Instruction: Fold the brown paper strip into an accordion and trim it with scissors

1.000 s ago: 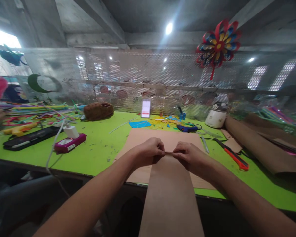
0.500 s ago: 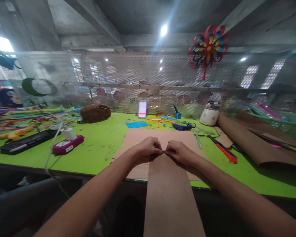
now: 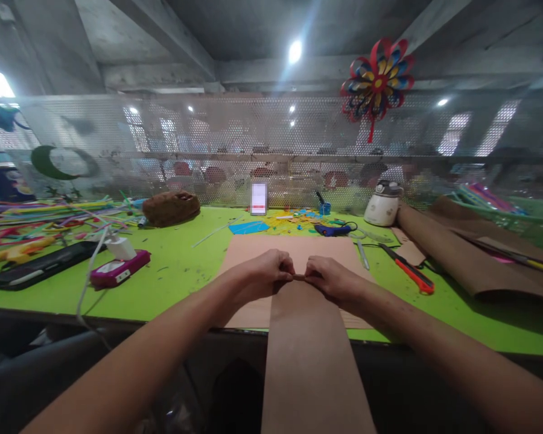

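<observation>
**Both hands pinching the end of a brown paper strip**

I see the left hand [image 3: 265, 274] and the right hand [image 3: 330, 280] side by side, almost touching. Each is closed in a pinch on the far end of a long brown paper strip [image 3: 312, 355]. The strip runs from the hands back over the near edge of the green table [image 3: 185, 265] and hangs below it. Its held end lies over a flat brown sheet [image 3: 294, 247] at the middle of the near edge. An orange utility knife [image 3: 409, 270] lies to the right of the sheet, and a pink device [image 3: 120, 268] sits well apart towards the left edge.
</observation>
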Demonstrator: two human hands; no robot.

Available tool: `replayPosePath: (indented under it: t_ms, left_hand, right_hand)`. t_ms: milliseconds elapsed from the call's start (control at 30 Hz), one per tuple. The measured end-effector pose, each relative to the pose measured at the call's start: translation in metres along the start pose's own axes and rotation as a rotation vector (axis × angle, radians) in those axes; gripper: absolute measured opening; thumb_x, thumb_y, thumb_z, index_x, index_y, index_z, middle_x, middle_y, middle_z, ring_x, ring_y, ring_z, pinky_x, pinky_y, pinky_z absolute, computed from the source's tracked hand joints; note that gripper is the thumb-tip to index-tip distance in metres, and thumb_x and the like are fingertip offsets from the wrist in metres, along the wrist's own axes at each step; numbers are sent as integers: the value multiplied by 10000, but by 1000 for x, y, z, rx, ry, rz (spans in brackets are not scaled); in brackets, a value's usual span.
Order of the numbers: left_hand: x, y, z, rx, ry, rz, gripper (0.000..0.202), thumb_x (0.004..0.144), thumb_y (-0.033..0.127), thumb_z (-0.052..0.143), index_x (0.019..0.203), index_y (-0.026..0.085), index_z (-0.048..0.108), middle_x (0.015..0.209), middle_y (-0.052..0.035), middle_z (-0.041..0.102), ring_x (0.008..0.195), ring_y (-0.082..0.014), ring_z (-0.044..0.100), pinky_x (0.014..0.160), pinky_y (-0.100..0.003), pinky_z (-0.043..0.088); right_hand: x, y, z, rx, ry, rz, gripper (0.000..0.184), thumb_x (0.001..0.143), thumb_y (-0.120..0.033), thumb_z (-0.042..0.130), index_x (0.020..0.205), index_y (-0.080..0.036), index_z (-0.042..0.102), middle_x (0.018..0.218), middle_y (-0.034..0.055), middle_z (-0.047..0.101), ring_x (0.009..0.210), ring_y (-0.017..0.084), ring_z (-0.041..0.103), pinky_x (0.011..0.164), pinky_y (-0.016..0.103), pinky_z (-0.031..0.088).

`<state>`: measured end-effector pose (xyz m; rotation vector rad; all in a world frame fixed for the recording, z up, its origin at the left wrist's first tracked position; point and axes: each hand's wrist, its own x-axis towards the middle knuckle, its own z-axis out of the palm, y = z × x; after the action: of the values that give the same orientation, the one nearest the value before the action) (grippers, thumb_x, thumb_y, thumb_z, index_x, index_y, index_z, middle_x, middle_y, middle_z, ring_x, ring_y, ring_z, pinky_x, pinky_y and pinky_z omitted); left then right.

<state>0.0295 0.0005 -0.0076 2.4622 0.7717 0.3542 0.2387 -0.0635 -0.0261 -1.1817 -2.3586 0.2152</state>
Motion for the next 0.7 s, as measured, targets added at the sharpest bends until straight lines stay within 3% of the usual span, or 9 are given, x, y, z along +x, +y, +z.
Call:
replayPosePath:
  t_ms: [133,367,533,700]
  left_hand:
    - [-2,-2,-2,60,-6,36,155,710,183,625,840,161,706,735,-13,589,661,-106,511,605,-201,385]
    - [-10,-3,1,81,86,123,166,768,264,614,856,179,726,685,-24,530,680,-125,486,637,-227,373]
    - [-13,-1,4,107,106,106,155,777,262,617,861,197,729,673,-14,485,675,-126,468,624,-230,352]
    - [-17,4,2,132,102,133,190,823,251,556,894,195,723,705,-27,495,694,-131,461,641,-234,347]
  right_hand:
    - [-3,-3,-4,-6,7,-36,108,821,-159,513,724,-153,560,768,34,547,697,131,489,627,235,366]
    - [-5,-2,-5,-16,8,-63,123,842,-164,504,752,-154,587,791,49,551,737,147,504,661,252,385]
    - [-9,7,-4,-35,-18,-76,155,857,-175,479,752,-159,591,809,57,547,760,155,505,673,261,386]
    - [-22,9,-13,-73,-14,-25,185,862,-179,459,727,-160,583,796,55,548,724,148,502,653,262,382]
